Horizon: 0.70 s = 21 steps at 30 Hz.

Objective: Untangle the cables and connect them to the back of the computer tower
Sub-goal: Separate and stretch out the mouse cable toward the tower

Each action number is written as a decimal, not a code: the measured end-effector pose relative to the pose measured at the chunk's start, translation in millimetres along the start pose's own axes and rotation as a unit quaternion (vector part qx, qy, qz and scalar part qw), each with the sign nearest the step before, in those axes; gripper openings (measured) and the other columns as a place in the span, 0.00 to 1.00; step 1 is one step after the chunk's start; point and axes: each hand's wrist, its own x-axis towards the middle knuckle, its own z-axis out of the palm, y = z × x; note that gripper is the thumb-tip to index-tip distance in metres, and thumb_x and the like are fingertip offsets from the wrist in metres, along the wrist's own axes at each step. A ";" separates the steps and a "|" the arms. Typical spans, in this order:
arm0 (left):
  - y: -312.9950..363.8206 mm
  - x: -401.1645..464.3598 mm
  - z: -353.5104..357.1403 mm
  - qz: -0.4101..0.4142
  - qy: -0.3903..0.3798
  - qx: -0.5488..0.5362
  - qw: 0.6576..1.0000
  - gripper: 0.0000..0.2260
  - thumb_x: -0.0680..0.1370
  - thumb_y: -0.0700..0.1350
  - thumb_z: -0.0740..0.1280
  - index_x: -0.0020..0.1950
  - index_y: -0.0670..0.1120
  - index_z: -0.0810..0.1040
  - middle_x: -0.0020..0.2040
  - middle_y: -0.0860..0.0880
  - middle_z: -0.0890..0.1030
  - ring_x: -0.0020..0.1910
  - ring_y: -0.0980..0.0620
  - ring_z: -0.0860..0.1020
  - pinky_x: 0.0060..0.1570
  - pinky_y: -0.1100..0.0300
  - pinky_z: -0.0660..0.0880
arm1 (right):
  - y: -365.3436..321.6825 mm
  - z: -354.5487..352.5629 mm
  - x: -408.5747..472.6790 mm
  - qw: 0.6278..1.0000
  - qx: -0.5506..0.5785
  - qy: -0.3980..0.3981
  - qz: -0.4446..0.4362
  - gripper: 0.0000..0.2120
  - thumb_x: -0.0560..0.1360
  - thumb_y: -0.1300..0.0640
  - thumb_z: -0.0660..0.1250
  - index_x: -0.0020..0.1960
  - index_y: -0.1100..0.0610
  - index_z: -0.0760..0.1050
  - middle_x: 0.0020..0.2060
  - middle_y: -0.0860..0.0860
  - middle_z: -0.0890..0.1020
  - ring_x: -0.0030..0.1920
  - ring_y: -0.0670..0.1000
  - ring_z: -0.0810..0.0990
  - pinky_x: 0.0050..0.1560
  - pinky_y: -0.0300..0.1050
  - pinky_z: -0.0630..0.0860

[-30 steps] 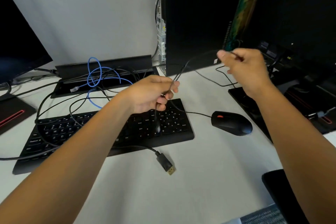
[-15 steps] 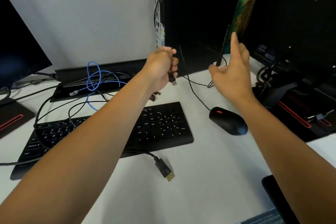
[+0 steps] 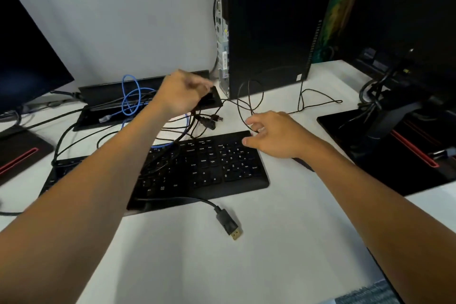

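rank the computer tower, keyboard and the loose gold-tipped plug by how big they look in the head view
1. computer tower
2. keyboard, partly hidden under the left arm
3. gold-tipped plug, smallest although nearest the camera

even light, blurred edges, wide-angle warp

Both forearms are bare to the hands, with no sleeves showing.
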 end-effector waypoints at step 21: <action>85.8 -45.6 -35.8 0.165 0.039 -0.316 0.934 0.13 0.86 0.48 0.57 0.45 0.47 0.74 0.28 0.54 0.61 0.26 0.53 0.58 0.28 0.60 0.57 | -31.0 47.6 9.1 0.996 0.051 0.041 -0.058 0.51 0.67 0.28 0.73 0.82 0.41 0.54 0.75 0.47 0.70 0.74 0.50 0.70 0.72 0.52 0.71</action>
